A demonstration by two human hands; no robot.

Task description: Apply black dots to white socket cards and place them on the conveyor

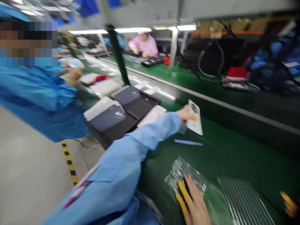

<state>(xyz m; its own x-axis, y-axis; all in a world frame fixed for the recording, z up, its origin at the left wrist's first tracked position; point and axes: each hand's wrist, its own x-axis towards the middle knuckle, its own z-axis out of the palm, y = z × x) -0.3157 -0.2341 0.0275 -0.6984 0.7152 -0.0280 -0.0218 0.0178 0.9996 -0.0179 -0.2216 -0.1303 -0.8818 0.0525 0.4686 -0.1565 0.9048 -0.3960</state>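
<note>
My left hand (186, 114) is stretched out over the green bench, its fingers closed on the edge of a white phone-shaped panel (196, 123) with a dark round camera area near its top. The panel is held tilted, near the far side of the bench. In front of me, my right hand (193, 200) lies with fingers extended on a shiny, textured clear sheet or bag (186, 172); yellow covers sit on some fingertips. A thin lilac stick-like tool (188, 142) lies between the two hands.
Black trays (133, 117) with dark grey packs stand left of my forearm, beside a white sheet (152, 115). A ribbed silvery sheet (246, 200) lies at lower right. Blurred yellow-tipped fingers (289, 201) show at the right edge. A blue-clad co-worker (39, 97) stands at left.
</note>
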